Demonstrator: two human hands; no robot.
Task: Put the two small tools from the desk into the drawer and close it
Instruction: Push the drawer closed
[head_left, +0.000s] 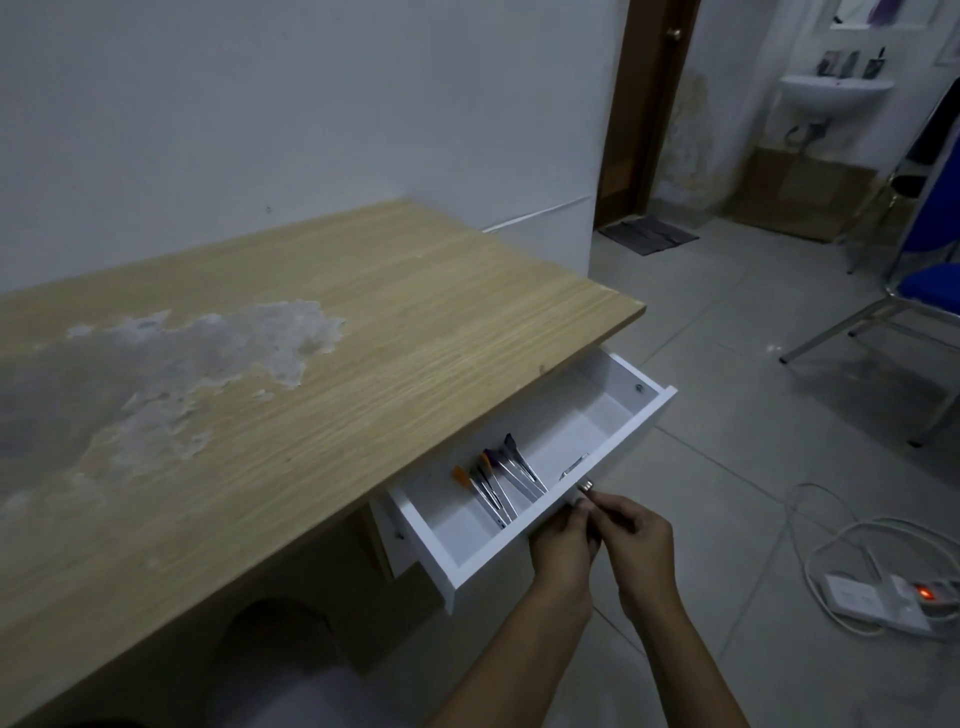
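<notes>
The white drawer (618, 447) under the wooden desk (363, 332) is pulled out. Inside it lie several thin metal tools (498, 483) with orange, purple and dark ends, bunched left of the middle. A small metal piece (574, 465) lies near the drawer's front wall. Both hands meet at the drawer front. My right hand (636, 540) pinches the small metal knob (587, 486) at the front's top edge. My left hand (563, 540) is curled against the drawer front just below, touching the right fingers. No tool shows on the desk top.
The desk top has a large worn grey patch (182, 364). A blue chair (914, 291) stands to the right. A power strip (883, 597) with a lit switch and white cables lies on the tiled floor beside my right arm. A doorway and sink are farther back.
</notes>
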